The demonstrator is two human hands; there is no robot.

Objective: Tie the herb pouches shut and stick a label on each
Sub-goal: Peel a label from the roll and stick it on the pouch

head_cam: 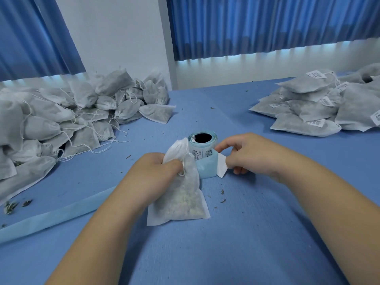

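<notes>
A white herb pouch [183, 200] lies on the blue table in front of me, its neck gathered with a drawstring. My left hand [156, 171] grips that neck. Just behind the pouch stands a roll of barcode labels [202, 146] on pale blue backing, with a strip of backing [206, 166] hanging down from it. My right hand [246, 154] pinches a white label [222, 164] that is partly peeled off the strip's right edge.
A big heap of unlabelled pouches [61, 120] with loose strings fills the left side. A stack of labelled pouches [320, 105] sits at the far right. A long spent backing strip [51, 219] trails to the left. Herb crumbs dot the table.
</notes>
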